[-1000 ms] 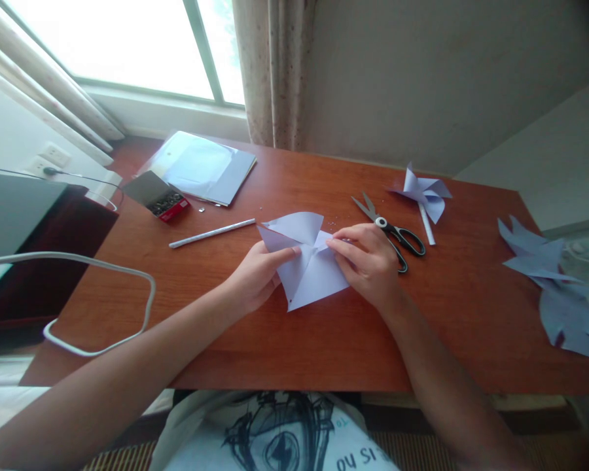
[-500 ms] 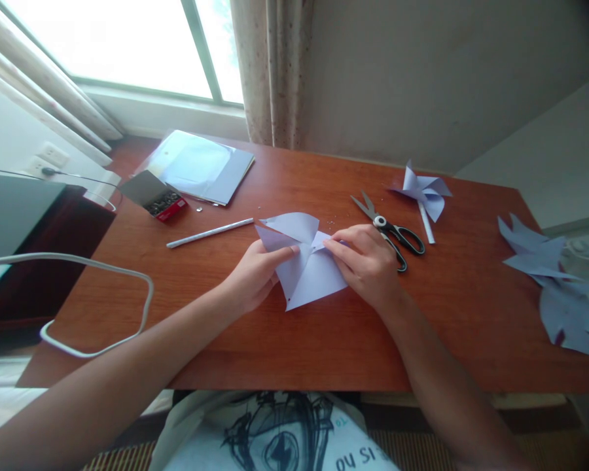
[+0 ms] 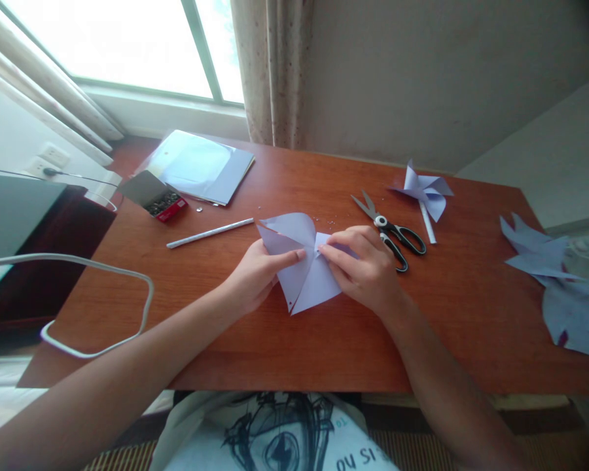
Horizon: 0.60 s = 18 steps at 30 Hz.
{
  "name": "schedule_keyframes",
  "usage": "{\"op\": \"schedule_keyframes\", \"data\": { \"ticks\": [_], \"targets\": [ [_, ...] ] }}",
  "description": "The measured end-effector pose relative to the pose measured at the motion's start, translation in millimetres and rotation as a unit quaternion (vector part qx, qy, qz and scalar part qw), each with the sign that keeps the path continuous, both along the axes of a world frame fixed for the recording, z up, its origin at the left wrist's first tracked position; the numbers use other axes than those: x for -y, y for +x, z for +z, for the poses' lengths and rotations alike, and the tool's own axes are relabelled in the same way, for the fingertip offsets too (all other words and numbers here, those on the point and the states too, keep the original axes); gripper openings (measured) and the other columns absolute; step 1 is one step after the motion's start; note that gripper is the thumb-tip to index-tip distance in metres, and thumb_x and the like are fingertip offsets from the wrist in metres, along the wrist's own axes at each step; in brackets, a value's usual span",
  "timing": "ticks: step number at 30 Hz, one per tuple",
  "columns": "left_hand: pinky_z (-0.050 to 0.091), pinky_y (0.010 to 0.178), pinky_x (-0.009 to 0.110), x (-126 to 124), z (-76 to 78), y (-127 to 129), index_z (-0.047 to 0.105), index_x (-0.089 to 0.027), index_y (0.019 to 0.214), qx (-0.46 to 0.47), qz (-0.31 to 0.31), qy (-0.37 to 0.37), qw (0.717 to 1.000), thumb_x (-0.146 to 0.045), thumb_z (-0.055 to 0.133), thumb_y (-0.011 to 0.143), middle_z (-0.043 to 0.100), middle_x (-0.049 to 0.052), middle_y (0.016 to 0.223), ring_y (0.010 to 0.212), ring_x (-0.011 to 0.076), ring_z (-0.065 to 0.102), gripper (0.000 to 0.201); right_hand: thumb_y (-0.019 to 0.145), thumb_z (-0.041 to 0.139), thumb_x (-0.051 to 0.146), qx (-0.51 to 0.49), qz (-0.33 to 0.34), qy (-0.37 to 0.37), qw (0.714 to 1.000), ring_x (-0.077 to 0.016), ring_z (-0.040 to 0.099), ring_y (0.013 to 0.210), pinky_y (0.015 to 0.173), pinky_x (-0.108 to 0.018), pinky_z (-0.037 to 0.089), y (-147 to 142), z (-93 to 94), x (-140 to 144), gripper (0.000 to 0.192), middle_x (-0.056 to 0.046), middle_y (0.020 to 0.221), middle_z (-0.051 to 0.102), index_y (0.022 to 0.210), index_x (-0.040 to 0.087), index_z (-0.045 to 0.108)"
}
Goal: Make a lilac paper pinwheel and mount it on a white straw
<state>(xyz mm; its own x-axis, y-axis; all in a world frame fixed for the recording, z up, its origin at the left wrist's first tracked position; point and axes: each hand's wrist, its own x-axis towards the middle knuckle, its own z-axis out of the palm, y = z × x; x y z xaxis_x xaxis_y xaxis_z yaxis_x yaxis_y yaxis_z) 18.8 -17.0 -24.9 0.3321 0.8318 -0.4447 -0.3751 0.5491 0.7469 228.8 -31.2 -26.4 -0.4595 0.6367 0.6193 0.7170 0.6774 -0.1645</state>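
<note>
Two-handed, clasps slit paper pinwheel (image 3: 298, 271) in left hand (image 3: 255, 271), pinches corner (image 3: 322, 238) near centre with right hand (image 3: 368, 265); apparently folding inward, next needs corner held there.

- Cut sheet (image 3: 324, 284): smooth, matt paper.
- Desk (image 3: 324, 353): wood-grained, faintly glossy.
- Scissors (image 3: 381, 222) at the sheet's two o'clock: metal blades (image 3: 372, 210), plastic-looking handles (image 3: 394, 229).
- Folder (image 3: 196, 163) at its ten o'clock: glossy plastic.

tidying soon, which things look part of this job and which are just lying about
Likely part of the work: slit paper in left hand and right hand, white stick, scissors, pinwheel, cut papers, open box
Probably lying about: folder, white cable
</note>
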Motion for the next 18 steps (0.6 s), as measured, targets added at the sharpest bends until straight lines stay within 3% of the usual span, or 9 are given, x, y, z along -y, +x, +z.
{"op": "schedule_keyframes", "data": {
  "ticks": [12,18],
  "targets": [
    [0.056,0.086,0.034,0.1,-0.8,-1.1,0.075,-0.011,0.107,0.014,-0.001,0.011,1.000,-0.020,0.087,0.069,0.079,0.013,0.107,0.096,0.0272,0.074,0.040,0.090,0.068,0.018,-0.116,-0.016,-0.075,0.990,-0.0214,0.064,0.089,0.083,-0.039,0.055,-13.6,1.0,-0.4,0.009,-0.006,0.093,0.073,0.094,0.024,0.074],
    [0.056,0.091,0.037,0.9,-1.0,0.6,0.076,-0.012,0.109,0.009,-0.004,0.035,0.999,-0.025,0.089,0.068,0.080,0.013,0.104,0.099,0.0296,0.074,0.045,0.091,0.065,0.015,-0.112,-0.015,-0.083,0.990,-0.0208,0.063,0.088,0.081,-0.037,0.054,-14.9,-2.5,-0.3,0.011,-0.005,0.091,0.072,0.092,0.023,0.071]
  ]
}}
